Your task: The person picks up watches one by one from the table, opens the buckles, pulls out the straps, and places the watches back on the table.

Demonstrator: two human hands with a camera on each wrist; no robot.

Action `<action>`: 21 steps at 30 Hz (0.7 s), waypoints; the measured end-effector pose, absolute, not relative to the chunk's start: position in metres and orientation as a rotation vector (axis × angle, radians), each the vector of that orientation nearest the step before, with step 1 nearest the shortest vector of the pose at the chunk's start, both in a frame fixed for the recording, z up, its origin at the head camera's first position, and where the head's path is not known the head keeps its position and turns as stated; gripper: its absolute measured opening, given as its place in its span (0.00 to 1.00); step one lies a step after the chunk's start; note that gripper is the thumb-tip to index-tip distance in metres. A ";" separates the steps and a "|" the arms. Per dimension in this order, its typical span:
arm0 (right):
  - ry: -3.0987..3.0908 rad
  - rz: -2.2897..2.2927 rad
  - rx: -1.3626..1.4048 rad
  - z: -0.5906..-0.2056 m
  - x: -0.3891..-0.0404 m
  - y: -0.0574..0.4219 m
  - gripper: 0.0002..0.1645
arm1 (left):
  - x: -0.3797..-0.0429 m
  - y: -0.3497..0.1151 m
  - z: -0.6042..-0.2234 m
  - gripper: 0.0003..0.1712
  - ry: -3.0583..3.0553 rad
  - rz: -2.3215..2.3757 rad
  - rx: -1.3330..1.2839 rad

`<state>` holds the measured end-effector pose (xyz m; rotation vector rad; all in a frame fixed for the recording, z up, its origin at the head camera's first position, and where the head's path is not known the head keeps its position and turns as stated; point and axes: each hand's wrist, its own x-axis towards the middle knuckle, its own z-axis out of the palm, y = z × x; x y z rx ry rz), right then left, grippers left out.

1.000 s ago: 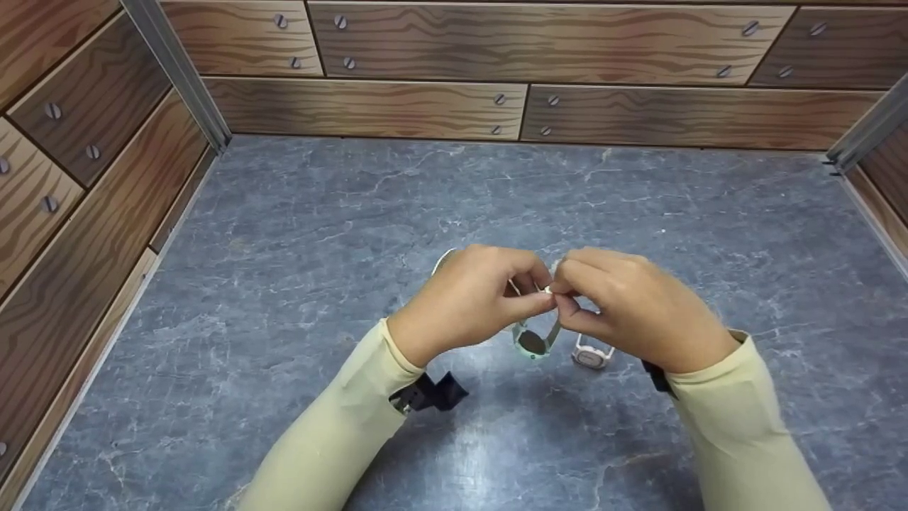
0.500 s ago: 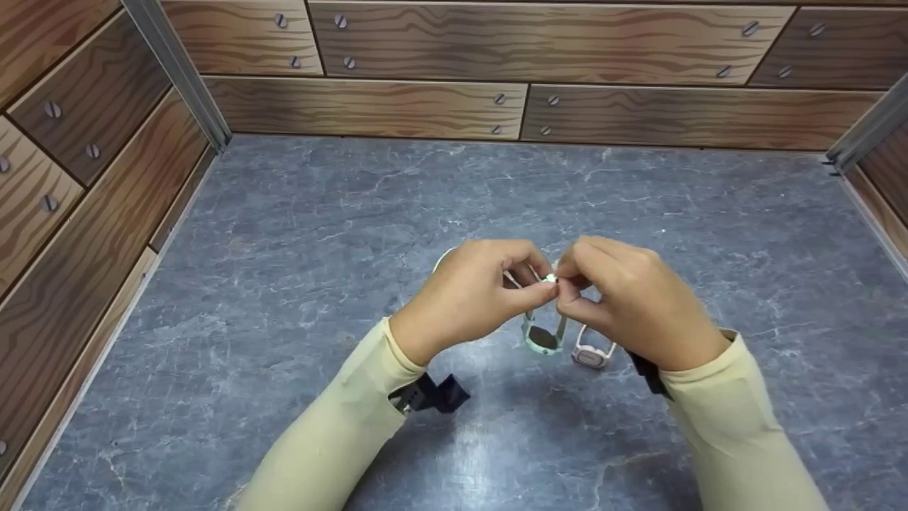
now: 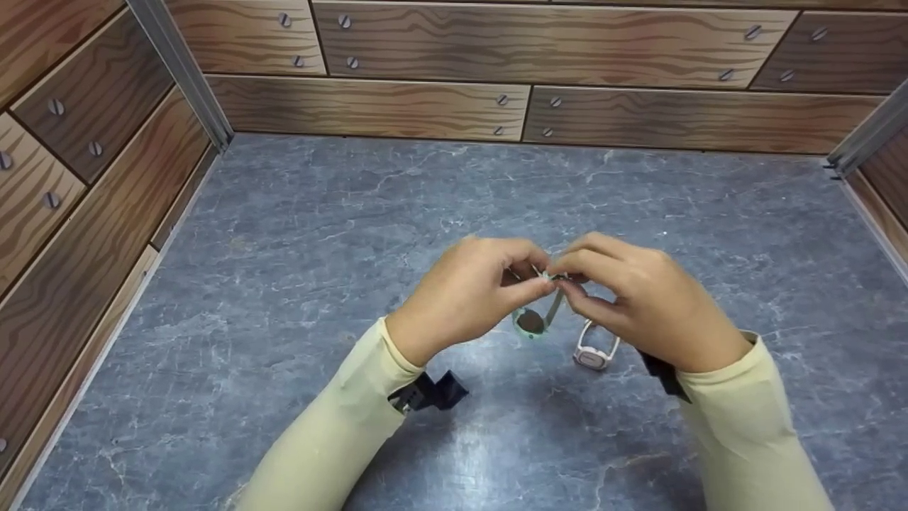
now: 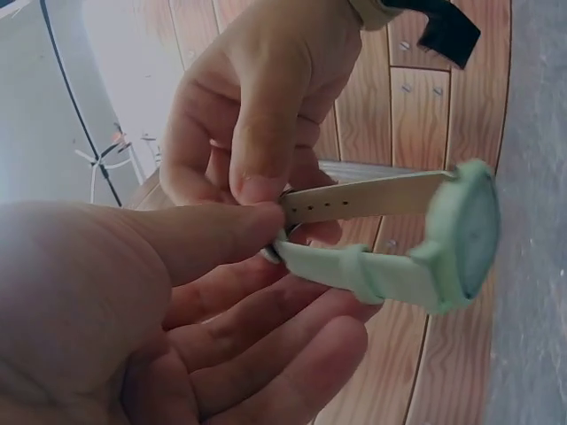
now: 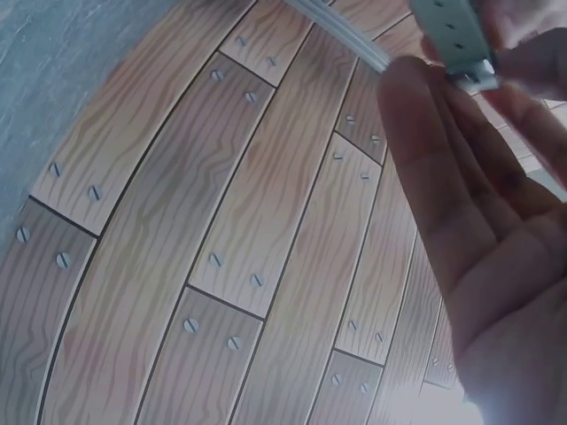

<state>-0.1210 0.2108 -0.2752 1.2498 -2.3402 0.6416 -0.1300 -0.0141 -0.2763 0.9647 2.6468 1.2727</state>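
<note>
A mint-green wristwatch hangs between both hands, its dark round case back toward the head camera. My left hand pinches its buckle end between thumb and index finger, other fingers spread below in the left wrist view. There my right hand has its thumb at the tip of the punched strap, close to the buckle. The other strap half carries a keeper loop. In the right wrist view, the holed strap ends at a shiny buckle by my right fingertips.
A white wristwatch lies on the blue-grey marbled tabletop, near the right hand's underside. Wood-patterned panels wall the back and left. Black camera mounts stick out from the wrists.
The green watch swings a little left and upward below the hands. My right fingers have opened slightly and shifted at the strap end. The pale rim behind my left hand is now hidden.
</note>
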 end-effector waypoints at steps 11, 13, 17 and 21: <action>-2.364 0.645 1.328 -0.279 -0.120 0.210 0.18 | -0.131 -0.012 -0.278 0.07 2.696 1.095 1.045; -2.362 0.655 1.342 -0.280 -0.121 0.210 0.18 | -0.131 -0.012 -0.278 0.07 2.705 1.070 1.046; -2.369 0.655 1.362 -0.280 -0.121 0.210 0.18 | -0.131 -0.011 -0.279 0.07 2.706 1.038 1.039; -2.378 0.652 1.373 -0.280 -0.121 0.210 0.18 | -0.130 -0.012 -0.279 0.07 2.692 1.033 1.030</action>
